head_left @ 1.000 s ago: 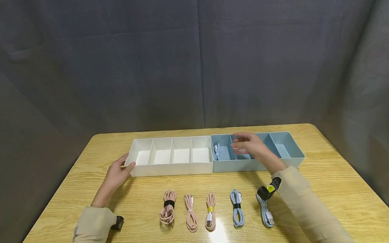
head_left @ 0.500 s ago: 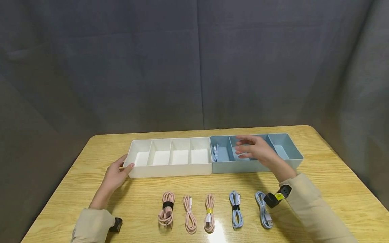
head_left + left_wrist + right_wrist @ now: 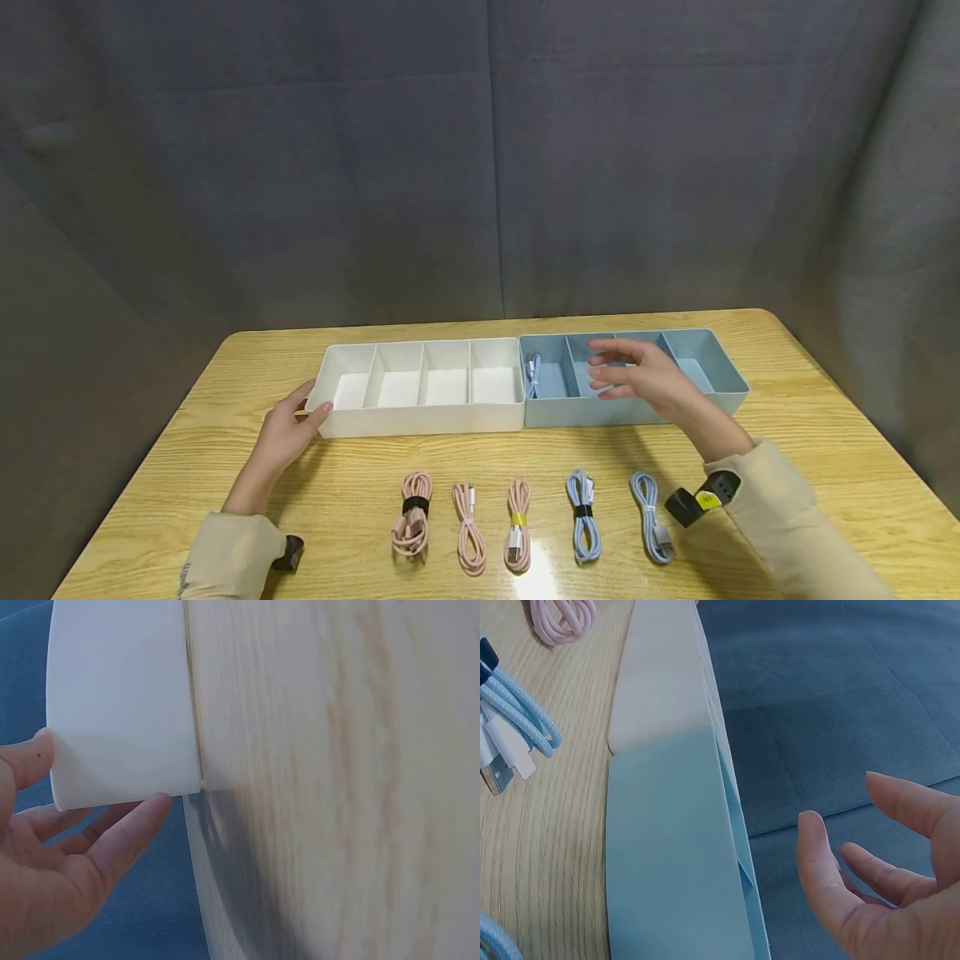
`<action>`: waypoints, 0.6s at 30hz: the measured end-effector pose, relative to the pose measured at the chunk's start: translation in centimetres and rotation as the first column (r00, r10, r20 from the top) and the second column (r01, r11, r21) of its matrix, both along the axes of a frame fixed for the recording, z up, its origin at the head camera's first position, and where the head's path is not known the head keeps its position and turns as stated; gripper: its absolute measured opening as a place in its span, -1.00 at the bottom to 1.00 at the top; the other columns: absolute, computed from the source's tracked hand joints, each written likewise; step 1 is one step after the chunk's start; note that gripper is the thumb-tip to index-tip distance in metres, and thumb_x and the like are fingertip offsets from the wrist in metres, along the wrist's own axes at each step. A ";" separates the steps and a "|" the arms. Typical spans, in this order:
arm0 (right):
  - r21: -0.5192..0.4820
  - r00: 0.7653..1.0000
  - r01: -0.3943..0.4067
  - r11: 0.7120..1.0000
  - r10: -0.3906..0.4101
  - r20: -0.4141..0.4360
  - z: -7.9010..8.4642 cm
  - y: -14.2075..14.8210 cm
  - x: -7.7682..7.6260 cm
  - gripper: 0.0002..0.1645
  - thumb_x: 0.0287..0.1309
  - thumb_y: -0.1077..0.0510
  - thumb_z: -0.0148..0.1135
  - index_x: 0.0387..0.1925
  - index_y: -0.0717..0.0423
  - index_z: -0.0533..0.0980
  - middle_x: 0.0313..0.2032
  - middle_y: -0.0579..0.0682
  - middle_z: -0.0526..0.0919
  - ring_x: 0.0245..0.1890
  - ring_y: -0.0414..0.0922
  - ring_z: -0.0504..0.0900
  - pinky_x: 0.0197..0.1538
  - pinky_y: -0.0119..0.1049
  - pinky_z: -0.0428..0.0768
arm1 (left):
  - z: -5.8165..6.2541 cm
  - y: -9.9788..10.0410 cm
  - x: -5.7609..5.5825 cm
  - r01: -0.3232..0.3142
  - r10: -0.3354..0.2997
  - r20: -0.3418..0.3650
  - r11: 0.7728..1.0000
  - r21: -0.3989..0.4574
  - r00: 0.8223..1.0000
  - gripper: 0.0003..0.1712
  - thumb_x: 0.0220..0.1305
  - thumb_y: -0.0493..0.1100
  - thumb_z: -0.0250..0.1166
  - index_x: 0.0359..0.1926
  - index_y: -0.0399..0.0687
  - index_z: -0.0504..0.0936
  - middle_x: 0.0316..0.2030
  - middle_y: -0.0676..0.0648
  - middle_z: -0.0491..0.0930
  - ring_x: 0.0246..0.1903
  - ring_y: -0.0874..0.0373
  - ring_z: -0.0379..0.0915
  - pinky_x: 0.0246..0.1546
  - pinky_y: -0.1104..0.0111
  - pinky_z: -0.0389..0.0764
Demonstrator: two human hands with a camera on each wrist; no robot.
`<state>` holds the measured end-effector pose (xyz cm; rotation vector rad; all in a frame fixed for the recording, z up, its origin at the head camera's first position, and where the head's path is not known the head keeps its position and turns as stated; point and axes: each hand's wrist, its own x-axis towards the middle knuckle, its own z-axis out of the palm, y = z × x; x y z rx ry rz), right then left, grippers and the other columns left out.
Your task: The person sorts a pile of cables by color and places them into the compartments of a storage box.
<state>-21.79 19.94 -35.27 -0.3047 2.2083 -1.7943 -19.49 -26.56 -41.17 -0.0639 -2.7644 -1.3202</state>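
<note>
The white divided storage box (image 3: 423,421) stands beside a blue divided storage box (image 3: 592,412), end to end. My left hand (image 3: 288,429) holds the white box's left end, thumb at the front corner and fingers along the end wall; the left wrist view shows thumb and fingertips touching the white wall (image 3: 124,697). My right hand (image 3: 648,375) hovers over the blue box's middle compartments, fingers spread and holding nothing. A light blue cable bundle (image 3: 533,377) lies in the blue box's leftmost compartment. Part of that box is hidden behind the right hand.
In front of the boxes, three pink cable bundles, black-strapped (image 3: 412,515), plain (image 3: 469,533) and yellow-strapped (image 3: 517,525), lie on the wooden table (image 3: 345,500). Right of them are two blue bundles, one black-strapped (image 3: 583,517), one plain (image 3: 651,517). A dark curtain (image 3: 375,167) hangs behind.
My right hand has drawn slightly right and toward me above the blue box, its fingers spreading a little more. My left hand stays at the white box's end.
</note>
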 end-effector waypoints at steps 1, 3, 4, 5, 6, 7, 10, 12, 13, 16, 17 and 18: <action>-0.002 1.000 0.000 1.000 0.000 -0.001 0.0 0.0 0.1 -0.31 0.18 0.26 0.14 0.26 0.43 0.12 0.09 0.45 0.27 -0.20 -0.04 0.61 -0.15 -0.19 0.60 | 0.0 0.0 0.0 0.000 0.000 -0.001 1.000 0.003 1.000 -0.37 0.34 -0.18 0.06 0.29 -0.45 0.09 0.11 -0.50 0.27 -0.01 -0.35 0.35 -0.13 0.02 0.52; -0.005 1.000 -0.003 1.000 0.003 -0.002 0.1 0.1 0.2 -0.31 0.17 0.27 0.14 0.25 0.44 0.11 0.09 0.45 0.27 -0.22 -0.07 0.62 -0.16 -0.19 0.60 | -0.1 0.0 0.1 0.000 0.000 -0.011 1.000 -0.007 1.000 -0.35 0.35 -0.13 0.06 0.28 -0.46 0.10 0.10 -0.49 0.28 -0.02 -0.34 0.36 -0.14 0.06 0.54; -0.008 1.000 -0.004 1.000 0.004 -0.003 0.2 0.2 0.3 -0.31 0.17 0.27 0.14 0.25 0.44 0.11 0.09 0.45 0.26 -0.21 -0.06 0.61 -0.16 -0.19 0.60 | -0.1 0.0 0.1 0.000 0.000 -0.010 1.000 -0.007 1.000 -0.35 0.35 -0.13 0.06 0.28 -0.46 0.10 0.11 -0.49 0.27 -0.01 -0.34 0.35 -0.13 0.06 0.54; -0.011 1.000 -0.007 1.000 0.007 -0.003 0.3 0.2 0.4 -0.31 0.17 0.26 0.14 0.26 0.44 0.11 0.09 0.45 0.26 -0.21 -0.06 0.61 -0.15 -0.19 0.60 | -0.1 0.0 0.1 0.000 0.000 -0.008 1.000 -0.008 1.000 -0.35 0.35 -0.13 0.05 0.28 -0.46 0.09 0.11 -0.49 0.27 -0.01 -0.34 0.35 -0.13 0.06 0.54; -0.013 1.000 -0.009 1.000 0.009 -0.004 0.3 0.3 0.6 -0.31 0.17 0.26 0.14 0.26 0.43 0.11 0.09 0.45 0.26 -0.21 -0.06 0.61 -0.15 -0.20 0.60 | -0.1 0.0 0.1 0.001 -0.001 -0.006 1.000 -0.010 1.000 -0.34 0.35 -0.11 0.05 0.29 -0.46 0.09 0.11 -0.50 0.27 0.00 -0.35 0.34 -0.12 0.05 0.53; -0.013 1.000 -0.012 1.000 0.012 -0.004 0.4 0.3 0.7 -0.31 0.17 0.26 0.15 0.26 0.43 0.11 0.09 0.44 0.26 -0.21 -0.06 0.61 -0.15 -0.20 0.60 | -0.1 0.0 0.1 0.002 -0.002 -0.009 1.000 -0.012 1.000 -0.34 0.35 -0.11 0.05 0.28 -0.47 0.09 0.11 -0.49 0.27 0.00 -0.34 0.34 -0.11 0.05 0.52; -0.009 1.000 -0.015 1.000 0.015 -0.010 0.6 0.5 1.1 -0.32 0.19 0.23 0.14 0.26 0.41 0.13 0.09 0.44 0.26 -0.22 -0.07 0.62 -0.16 -0.22 0.60 | 0.0 -0.1 0.0 0.005 -0.005 -0.001 1.000 0.000 1.000 -0.36 0.34 -0.17 0.06 0.29 -0.46 0.09 0.13 -0.48 0.25 0.04 -0.34 0.30 -0.06 -0.01 0.47; 0.000 1.000 -0.015 1.000 0.015 -0.014 0.6 0.7 1.3 -0.32 0.19 0.20 0.15 0.25 0.40 0.14 0.10 0.43 0.26 -0.25 -0.09 0.62 -0.17 -0.22 0.61 | 0.0 -0.1 0.0 0.005 -0.005 -0.002 1.000 0.001 1.000 -0.36 0.34 -0.17 0.07 0.29 -0.45 0.09 0.14 -0.48 0.25 0.04 -0.33 0.30 -0.05 -0.02 0.46; 0.003 1.000 -0.013 1.000 0.013 -0.013 0.6 0.7 1.3 -0.31 0.19 0.18 0.15 0.25 0.39 0.15 0.11 0.43 0.26 -0.26 -0.10 0.62 -0.17 -0.22 0.61 | 0.0 -0.1 0.1 0.005 -0.005 -0.002 1.000 0.002 1.000 -0.36 0.34 -0.17 0.07 0.29 -0.45 0.09 0.14 -0.48 0.25 0.04 -0.33 0.30 -0.05 -0.02 0.46; 0.014 1.000 -0.009 1.000 0.009 -0.011 0.7 0.8 1.6 -0.30 0.17 0.13 0.18 0.25 0.37 0.17 0.13 0.41 0.26 -0.27 -0.09 0.62 -0.17 -0.22 0.61 | 0.0 -0.1 0.1 0.001 -0.001 0.003 1.000 0.001 1.000 -0.35 0.34 -0.16 0.06 0.30 -0.44 0.08 0.13 -0.48 0.25 0.03 -0.34 0.31 -0.05 -0.02 0.46; 0.016 1.000 -0.007 1.000 0.007 -0.009 0.7 0.9 1.6 -0.29 0.17 0.13 0.19 0.24 0.37 0.18 0.13 0.40 0.27 -0.26 -0.09 0.62 -0.17 -0.22 0.61 | 0.0 -0.1 0.1 0.001 -0.001 0.004 1.000 0.002 1.000 -0.35 0.34 -0.15 0.06 0.30 -0.44 0.08 0.13 -0.48 0.26 0.03 -0.34 0.31 -0.05 -0.02 0.46; 0.016 1.000 -0.006 1.000 0.006 -0.008 0.7 0.9 1.7 -0.29 0.16 0.13 0.20 0.24 0.37 0.18 0.13 0.39 0.27 -0.26 -0.08 0.62 -0.17 -0.22 0.61 | 0.0 -0.1 0.1 0.001 -0.001 0.004 1.000 0.003 1.000 -0.35 0.34 -0.16 0.06 0.30 -0.44 0.08 0.13 -0.48 0.26 0.04 -0.34 0.31 -0.05 -0.02 0.46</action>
